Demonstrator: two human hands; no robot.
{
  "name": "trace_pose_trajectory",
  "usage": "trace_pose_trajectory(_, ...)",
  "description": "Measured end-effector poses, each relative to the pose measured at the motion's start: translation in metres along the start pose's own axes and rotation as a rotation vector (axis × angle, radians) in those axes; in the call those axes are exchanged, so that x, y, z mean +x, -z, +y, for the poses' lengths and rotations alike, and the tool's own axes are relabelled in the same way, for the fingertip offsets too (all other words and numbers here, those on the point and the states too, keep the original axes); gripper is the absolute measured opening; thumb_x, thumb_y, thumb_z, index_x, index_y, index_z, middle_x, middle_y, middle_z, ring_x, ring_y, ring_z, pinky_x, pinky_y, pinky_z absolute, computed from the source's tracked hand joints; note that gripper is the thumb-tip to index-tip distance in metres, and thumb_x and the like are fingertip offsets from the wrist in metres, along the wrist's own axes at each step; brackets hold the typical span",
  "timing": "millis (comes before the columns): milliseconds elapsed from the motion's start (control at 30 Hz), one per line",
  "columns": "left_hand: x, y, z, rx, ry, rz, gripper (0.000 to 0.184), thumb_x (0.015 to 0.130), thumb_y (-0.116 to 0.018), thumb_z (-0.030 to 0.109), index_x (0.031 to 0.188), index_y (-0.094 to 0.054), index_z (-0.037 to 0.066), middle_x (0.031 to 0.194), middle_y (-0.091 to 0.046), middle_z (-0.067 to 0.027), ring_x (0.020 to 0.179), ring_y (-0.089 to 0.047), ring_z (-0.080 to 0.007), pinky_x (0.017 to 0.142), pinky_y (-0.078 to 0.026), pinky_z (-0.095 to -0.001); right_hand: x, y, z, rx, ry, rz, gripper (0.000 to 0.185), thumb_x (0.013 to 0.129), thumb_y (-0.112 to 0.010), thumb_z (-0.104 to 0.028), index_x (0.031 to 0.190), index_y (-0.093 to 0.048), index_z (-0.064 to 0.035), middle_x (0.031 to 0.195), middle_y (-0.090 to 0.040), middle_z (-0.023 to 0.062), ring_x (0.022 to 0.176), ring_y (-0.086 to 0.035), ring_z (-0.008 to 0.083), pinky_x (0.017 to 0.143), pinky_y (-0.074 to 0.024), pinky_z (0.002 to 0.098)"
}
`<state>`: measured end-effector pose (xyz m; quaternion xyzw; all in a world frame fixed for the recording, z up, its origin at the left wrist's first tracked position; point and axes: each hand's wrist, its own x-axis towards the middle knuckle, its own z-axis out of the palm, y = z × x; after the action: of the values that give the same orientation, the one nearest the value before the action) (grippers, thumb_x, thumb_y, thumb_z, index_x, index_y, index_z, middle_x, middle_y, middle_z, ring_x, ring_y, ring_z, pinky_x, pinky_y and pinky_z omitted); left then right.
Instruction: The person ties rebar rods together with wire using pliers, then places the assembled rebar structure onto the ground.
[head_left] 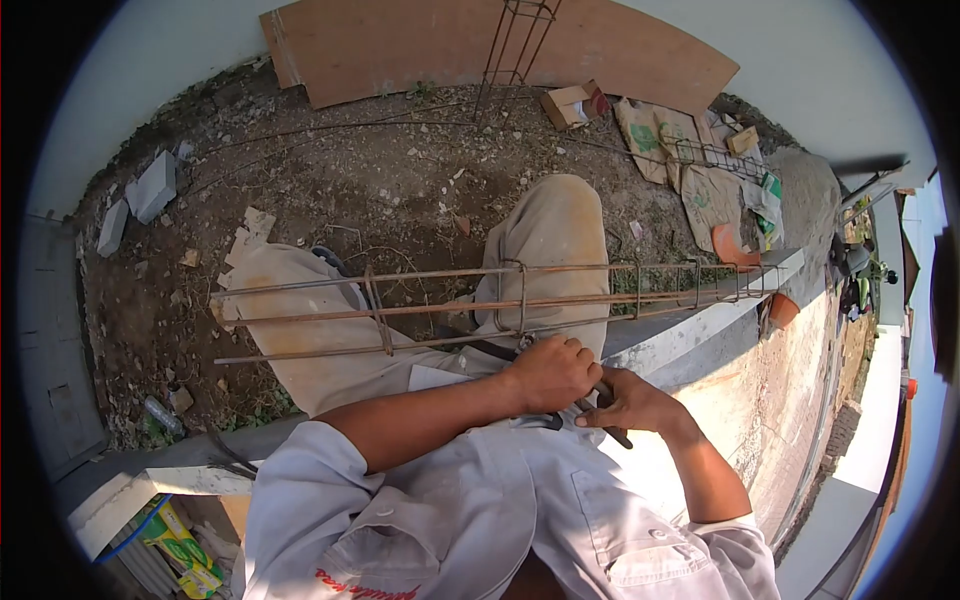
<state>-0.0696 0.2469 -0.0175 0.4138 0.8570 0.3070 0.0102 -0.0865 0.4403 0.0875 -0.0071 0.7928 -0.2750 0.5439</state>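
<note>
Across the thighs [315, 378], rebar cage [450, 308] lies left-to-right, left grip [555, 378] closed, right grip [640, 400] clasping tool [621, 437]

Rebar cage [523, 303]: metal, rusty, matt, rough surf. Tool [622, 438]: dark, looks like metal, finish unclear. Shirt [455, 485]: cloth, matt, wrinkled. Trousers [555, 235]: cloth, matt, w/ stains. Board [400, 55]: wood, smooth, matt. Box [563, 106]: cardbd, matt. Sacks [708, 205]: paper-like, creased. Blocks [156, 187]: matt, masonry-type. Ground [330, 180]: soil + stones, v. rough. Wall [820, 90]: smooth, matt.
</note>
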Motion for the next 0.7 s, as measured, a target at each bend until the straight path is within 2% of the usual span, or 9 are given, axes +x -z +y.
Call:
trace_pose_trajectory(133, 0.034, 0.028, -0.010, -0.164, 0.165, -0.339, 0.017, 0.082, -0.069, 0.014, 0.092, -0.077, 0.003, 0.090, -0.076, -0.0184, 0.092, -0.077, -0.0377, 0.080, -0.059, -0.0480, -0.024, -0.040, 0.002, -0.838, 0.218, 0.669, 0.057, 0.084, -0.085, -0.026, 0.126, -0.057, -0.0007, 0.091, -0.071, 0.0205, 0.084, -0.073, 0.0467, 0.080, -0.0598, 0.0543)
trace_pose_trajectory(167, 0.036, 0.038, -0.011, -0.240, 0.151, -0.373, 0.015, 0.078, -0.070, 0.010, 0.088, -0.077, 0.001, 0.093, -0.076, -0.0237, 0.096, -0.076, -0.0410, 0.080, -0.058, -0.0508, -0.020, -0.044, 0.006, -0.759, 0.132, 0.623, 0.053, 0.085, -0.085, -0.023, 0.124, -0.057, -0.0003, 0.090, -0.072, 0.0216, 0.083, -0.074, 0.0463, 0.077, -0.0603, 0.0534)
trace_pose_trajectory(267, 0.025, 0.020, -0.009, -0.167, 0.089, -0.268, 0.017, 0.082, -0.070, 0.014, 0.093, -0.076, 0.003, 0.089, -0.074, -0.0175, 0.090, -0.076, -0.0367, 0.077, -0.058, -0.0488, -0.020, -0.039, 0.006, -0.573, 0.072, 0.457, 0.040, 0.088, -0.085, -0.018, 0.114, -0.063, 0.0020, 0.084, -0.073, 0.0204, 0.076, -0.075, 0.0392, 0.068, -0.0612, 0.0462)
trace_pose_trajectory(300, 0.017, 0.018, -0.005, -0.085, 0.005, -0.082, 0.017, 0.084, -0.070, 0.015, 0.095, -0.075, 0.004, 0.088, -0.073, -0.0149, 0.087, -0.074, -0.0347, 0.076, -0.057, -0.0479, -0.018, -0.036, 0.003, -0.515, 0.088, 0.396, 0.035, 0.089, -0.085, -0.017, 0.110, -0.065, 0.0029, 0.082, -0.074, 0.0193, 0.073, -0.075, 0.0359, 0.064, -0.0615, 0.0431)
trace_pose_trajectory(367, 0.002, 0.014, 0.003, 0.079, -0.164, 0.294, 0.019, 0.087, -0.068, 0.019, 0.100, -0.072, 0.006, 0.085, -0.069, -0.0097, 0.082, -0.072, -0.0307, 0.073, -0.056, -0.0459, -0.014, -0.016, -0.001, 0.045, -0.037, -0.005, 0.029, 0.090, -0.086, -0.016, 0.098, -0.066, 0.0048, 0.080, -0.075, 0.0167, 0.067, -0.074, 0.0271, 0.059, -0.0580, 0.0367)
trace_pose_trajectory(400, -0.001, 0.009, 0.005, 0.074, -0.195, 0.311, 0.019, 0.088, -0.067, 0.020, 0.101, -0.071, 0.007, 0.084, -0.067, -0.0076, 0.080, -0.071, -0.0289, 0.072, -0.055, -0.0442, -0.014, -0.009, 0.001, 0.322, -0.101, -0.206, 0.029, 0.091, -0.086, -0.016, 0.092, -0.067, 0.0058, 0.079, -0.075, 0.0153, 0.064, -0.073, 0.0227, 0.056, -0.0562, 0.0335)
trace_pose_trajectory(433, -0.003, 0.003, 0.006, 0.069, -0.224, 0.332, 0.019, 0.089, -0.066, 0.022, 0.102, -0.070, 0.008, 0.083, -0.065, -0.0054, 0.078, -0.069, -0.0272, 0.070, -0.055, -0.0424, -0.009, -0.012, 0.014, 0.442, -0.052, -0.220, 0.032, 0.092, -0.088, -0.019, 0.087, -0.069, 0.0069, 0.072, -0.072, 0.0114, 0.056, -0.068, 0.0195, 0.054, -0.0546, 0.0324)
trace_pose_trajectory(533, -0.005, -0.011, 0.002, -0.019, -0.193, 0.235, 0.018, 0.090, -0.065, 0.023, 0.101, -0.069, 0.009, 0.083, -0.065, -0.0043, 0.077, -0.070, -0.0262, 0.070, -0.056, -0.0411, -0.007, -0.004, 0.017, 0.484, -0.051, -0.304, 0.026, 0.094, -0.084, -0.017, 0.095, -0.072, 0.0054, 0.076, -0.073, 0.0101, 0.064, -0.069, 0.0175, 0.061, -0.0559, 0.0319)
trace_pose_trajectory(700, 0.004, -0.013, -0.004, -0.063, -0.107, -0.055, 0.018, 0.092, -0.064, 0.021, 0.101, -0.071, 0.008, 0.089, -0.073, -0.0100, 0.082, -0.076, -0.0302, 0.072, -0.060, -0.0441, -0.016, -0.008, 0.045, 0.424, 0.010, 0.081, 0.020, 0.102, -0.077, -0.018, 0.105, -0.075, 0.0009, 0.082, -0.072, 0.0052, 0.079, -0.067, 0.0134, 0.075, -0.0572, 0.0316)
